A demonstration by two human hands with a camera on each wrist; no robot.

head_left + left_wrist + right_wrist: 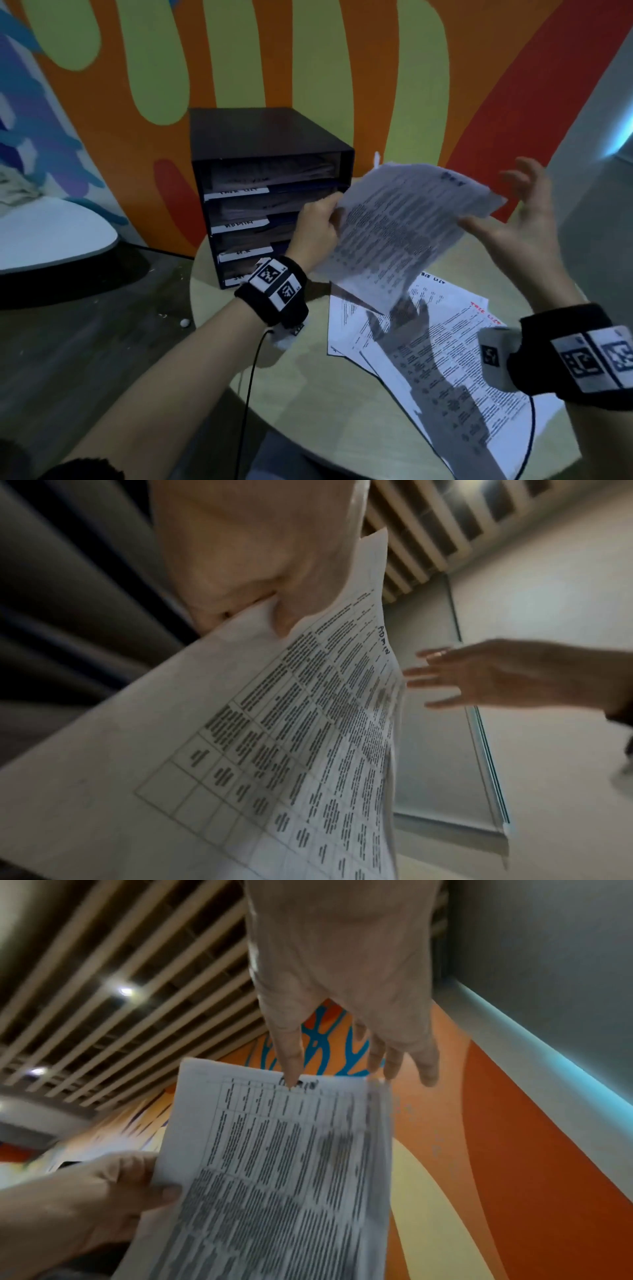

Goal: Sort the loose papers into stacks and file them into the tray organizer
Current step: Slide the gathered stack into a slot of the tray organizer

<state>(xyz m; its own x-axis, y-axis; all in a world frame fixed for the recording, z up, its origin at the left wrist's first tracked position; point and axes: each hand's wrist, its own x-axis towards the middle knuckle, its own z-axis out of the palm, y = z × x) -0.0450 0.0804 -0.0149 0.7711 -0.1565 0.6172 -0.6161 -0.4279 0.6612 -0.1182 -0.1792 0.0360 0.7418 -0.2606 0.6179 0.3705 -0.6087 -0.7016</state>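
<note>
My left hand (317,226) pinches the left edge of a thin stack of printed sheets (400,226) and holds it tilted in the air over the round table (308,394). The same stack (274,750) fills the left wrist view, with "ADMIN" handwritten near its top edge. My right hand (520,219) hovers spread at the stack's right edge, fingers straight; in the right wrist view its index fingertip (291,1080) lies at the stack (274,1177) top edge. Loose printed papers (438,349) lie fanned on the table below. The dark tray organizer (270,195) stands at the table's back left, its labelled trays holding papers.
A painted orange, green and red wall (394,85) rises just behind the organizer. A second white table (51,236) sits to the left across a gap of dark floor (102,325). Black cables (250,383) hang from both wrist bands.
</note>
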